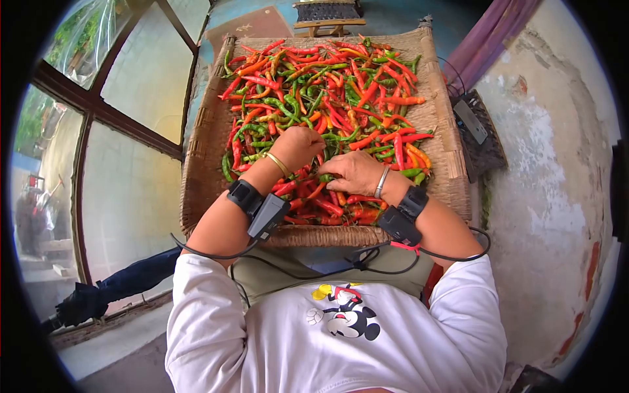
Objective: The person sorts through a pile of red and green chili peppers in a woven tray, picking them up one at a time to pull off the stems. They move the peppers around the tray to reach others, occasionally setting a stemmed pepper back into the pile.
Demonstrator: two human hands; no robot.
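A heap of red, green and orange chili peppers [341,85] covers a woven tray [452,157]. My left hand [298,147] is over the near middle of the heap, its fingers curled down and closed. Whatever its fingertips hold is hidden behind the hand. Just to its right, my right hand [357,171] reaches inward with bent fingers. A bit of green chili pepper [325,177] shows between its thumb and fingers. Below both hands lie mostly red chili peppers [321,206], close to the tray's front edge.
A framed window [124,164] runs along the left, with a dark folded umbrella [124,291] below it. At right are a peeling wall [537,177] and a dark stool [481,131] bearing a grey device. Another small stool [327,13] stands behind the tray. Black cables [308,274] cross my lap.
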